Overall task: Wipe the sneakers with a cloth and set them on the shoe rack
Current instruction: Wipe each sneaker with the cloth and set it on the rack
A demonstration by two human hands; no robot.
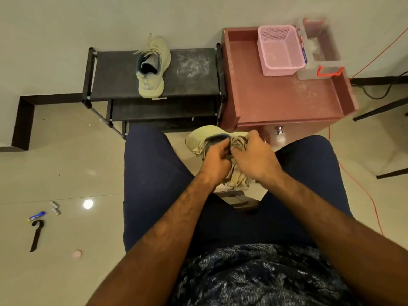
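Both hands (215,160) (254,156) grip sneaker (199,138) and cloth (237,178).

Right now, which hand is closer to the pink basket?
Right. The right hand holds the cloth, in front of the pink basket; the left hand grips the sneaker, farther left.

The person wears dark navy plain-cloth trousers (154,184) over both thighs and a mottled navy-and-grey knitted top (254,274) at the waist. The left forearm (176,217) and right forearm (320,213) are bare, with fine hair along them; the left hand (215,161) and right hand (254,155) are bare too.
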